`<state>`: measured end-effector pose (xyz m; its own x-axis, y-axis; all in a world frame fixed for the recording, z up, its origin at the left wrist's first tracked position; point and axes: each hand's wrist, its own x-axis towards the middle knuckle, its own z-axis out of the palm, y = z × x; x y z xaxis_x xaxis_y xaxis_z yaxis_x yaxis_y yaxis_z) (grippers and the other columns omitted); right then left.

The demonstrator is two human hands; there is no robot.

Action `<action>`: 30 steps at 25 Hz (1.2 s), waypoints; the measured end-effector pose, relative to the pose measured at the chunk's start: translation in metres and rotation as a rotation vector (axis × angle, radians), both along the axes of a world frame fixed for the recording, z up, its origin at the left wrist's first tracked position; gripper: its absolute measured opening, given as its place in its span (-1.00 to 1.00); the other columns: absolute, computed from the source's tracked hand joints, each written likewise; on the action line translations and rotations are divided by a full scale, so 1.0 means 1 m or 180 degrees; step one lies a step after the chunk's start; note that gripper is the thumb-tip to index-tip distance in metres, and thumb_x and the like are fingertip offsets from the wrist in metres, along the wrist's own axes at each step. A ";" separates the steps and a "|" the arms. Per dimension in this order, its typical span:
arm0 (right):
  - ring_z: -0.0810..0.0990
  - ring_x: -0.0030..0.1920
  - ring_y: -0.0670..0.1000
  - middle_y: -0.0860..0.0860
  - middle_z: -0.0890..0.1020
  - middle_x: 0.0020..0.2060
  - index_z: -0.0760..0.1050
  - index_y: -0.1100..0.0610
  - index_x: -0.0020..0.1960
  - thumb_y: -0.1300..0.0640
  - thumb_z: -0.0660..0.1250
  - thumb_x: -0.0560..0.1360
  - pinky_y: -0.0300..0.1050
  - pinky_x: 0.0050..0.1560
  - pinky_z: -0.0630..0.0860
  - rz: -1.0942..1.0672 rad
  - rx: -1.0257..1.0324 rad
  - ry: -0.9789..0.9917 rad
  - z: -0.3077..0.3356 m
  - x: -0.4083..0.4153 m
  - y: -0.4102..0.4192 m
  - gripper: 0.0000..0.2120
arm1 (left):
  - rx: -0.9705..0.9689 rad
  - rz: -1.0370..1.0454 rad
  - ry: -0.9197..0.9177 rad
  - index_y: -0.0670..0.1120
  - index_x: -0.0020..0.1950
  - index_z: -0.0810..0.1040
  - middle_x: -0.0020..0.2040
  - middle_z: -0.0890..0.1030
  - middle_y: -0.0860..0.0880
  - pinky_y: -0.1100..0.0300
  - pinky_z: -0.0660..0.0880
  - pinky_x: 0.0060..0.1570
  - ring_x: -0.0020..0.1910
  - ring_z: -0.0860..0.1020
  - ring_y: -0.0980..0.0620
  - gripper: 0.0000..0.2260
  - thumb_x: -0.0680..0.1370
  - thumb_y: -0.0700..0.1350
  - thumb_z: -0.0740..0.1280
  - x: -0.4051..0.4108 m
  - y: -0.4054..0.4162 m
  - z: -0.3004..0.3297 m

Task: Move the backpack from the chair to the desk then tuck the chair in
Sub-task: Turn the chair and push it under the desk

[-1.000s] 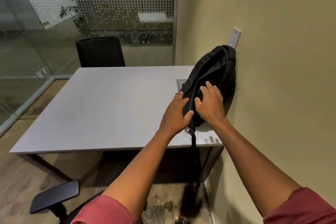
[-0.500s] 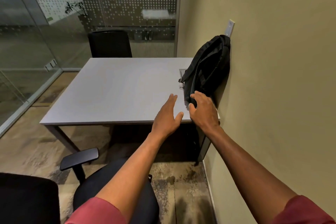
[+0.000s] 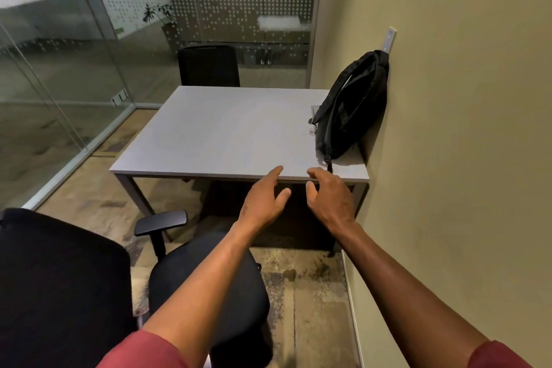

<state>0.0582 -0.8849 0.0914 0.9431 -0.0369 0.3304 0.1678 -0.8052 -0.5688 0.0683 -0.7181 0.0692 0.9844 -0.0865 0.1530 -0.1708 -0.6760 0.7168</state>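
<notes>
Backpack (image 3: pixel 349 110) stands on the desk (image 3: pixel 227 134), leaning against the wall (image 3: pixel 463 128), one strap dangling over the near edge. My left hand (image 3: pixel 263 203) and right hand (image 3: pixel 330 200) hover spread and empty. Rolling the chair (image 3: pixel 206 293) in could snag that strap and drag it down.

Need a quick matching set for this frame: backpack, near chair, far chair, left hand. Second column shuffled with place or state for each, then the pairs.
Things:
1. backpack
2. near chair
3. far chair
4. left hand

Place or state:
A. pulled out from the desk, seat bare
B. open, holding nothing, at the desk's near edge
C. on the desk, leaning on the wall
D. at the desk's far side

Pairs: 1-C, 2-A, 3-D, 4-B
</notes>
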 end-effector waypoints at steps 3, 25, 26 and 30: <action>0.60 0.15 0.07 0.05 0.64 0.17 0.50 0.07 0.32 0.08 0.29 0.57 0.02 0.07 0.58 0.0077 -0.0052 0.0119 -0.008 -0.036 0.013 -0.67 | 0.0073 0.0115 -0.0009 -0.02 0.56 0.26 0.49 0.42 -0.04 0.02 0.41 0.38 0.41 0.44 -0.02 -0.43 0.58 0.01 0.34 -0.038 0.017 -0.008; 0.54 0.25 0.12 0.06 0.59 0.27 0.42 0.07 0.39 0.02 0.31 0.55 0.10 0.21 0.52 0.0267 0.0037 0.0600 -0.027 -0.136 0.215 -0.57 | 0.0668 0.0472 0.0046 -0.03 0.49 0.40 0.50 0.41 -0.07 -0.03 0.32 0.45 0.49 0.35 -0.06 -0.52 0.58 -0.03 0.34 -0.135 0.260 -0.001; 0.54 0.26 0.12 0.06 0.59 0.27 0.42 0.08 0.39 0.02 0.32 0.55 0.10 0.21 0.52 0.0231 0.0044 0.0617 -0.030 -0.136 0.234 -0.57 | 0.0682 0.0428 0.0034 -0.02 0.49 0.40 0.50 0.41 -0.06 -0.04 0.33 0.44 0.49 0.36 -0.06 -0.52 0.58 -0.02 0.34 -0.132 0.280 -0.003; 0.53 0.26 0.12 0.07 0.58 0.27 0.41 0.08 0.40 0.02 0.33 0.56 0.10 0.20 0.52 0.0037 0.0126 0.0668 -0.039 -0.136 0.313 -0.57 | 0.0834 0.0234 0.0021 -0.03 0.49 0.39 0.50 0.42 -0.07 -0.06 0.35 0.43 0.47 0.38 -0.07 -0.53 0.58 -0.01 0.33 -0.117 0.364 -0.008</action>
